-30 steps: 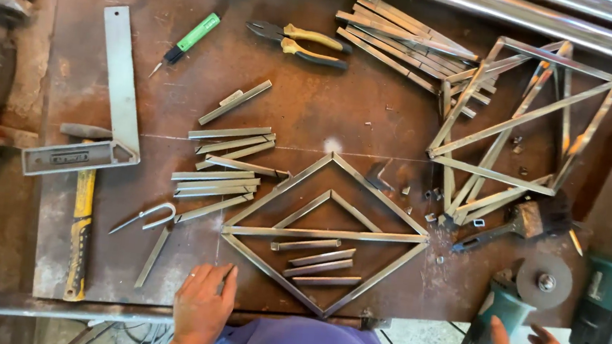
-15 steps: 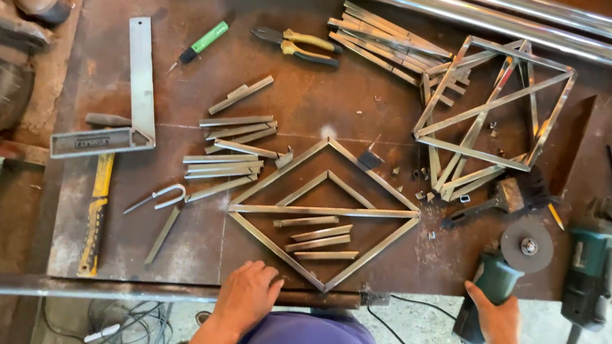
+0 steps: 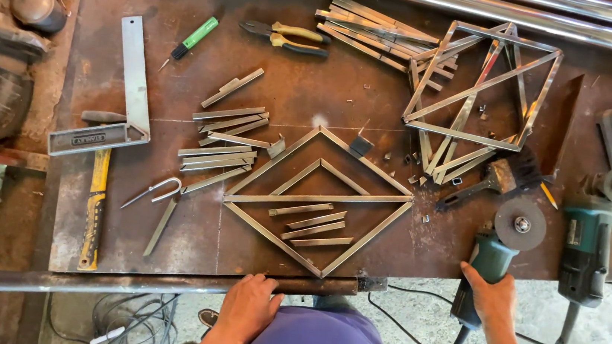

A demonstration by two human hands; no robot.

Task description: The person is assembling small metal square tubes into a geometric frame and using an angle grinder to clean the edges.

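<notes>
Rusty steel workbench (image 3: 484, 32), view shifted since a second ago. The right hand (image 3: 490, 294), earlier off the bench edge low right, now clenched round the body of the teal angle grinder (image 3: 496, 254), which lies at the bench's front-right edge, disc up. Left hand (image 3: 248, 307) has slid right, palm flat and released on the front rail pipe (image 3: 123, 281). Diamond-shaped steel frame (image 3: 319, 196) lies centre, short cut strips (image 3: 222, 153) just left of it. Second grinder (image 3: 587, 248) near right, wire brush (image 3: 488, 183) between grinder and welded frame (image 3: 477, 99). Hammer (image 3: 96, 197), try square (image 3: 130, 95), pliers (image 3: 289, 38) well apart, far left and top.
</notes>
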